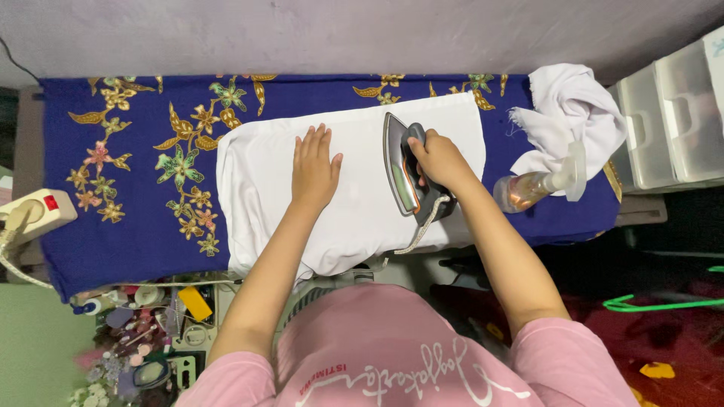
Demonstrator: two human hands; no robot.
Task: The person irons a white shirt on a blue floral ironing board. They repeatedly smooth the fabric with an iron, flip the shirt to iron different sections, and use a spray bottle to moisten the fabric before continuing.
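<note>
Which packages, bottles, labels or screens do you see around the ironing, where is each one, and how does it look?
Spray bottle: lying right of the iron on the blue cloth, clear with amber liquid and a white head.
Storage drawers: far right, white translucent plastic, rectangular.
Power strip: left edge, cream with a red switch.
Small bottles and jars: lower left, mixed colours, too small to tell.
No screens or signs.

Spray bottle (528,188), crumpled white cloth (571,105) w/ power strip (34,213)
</note>
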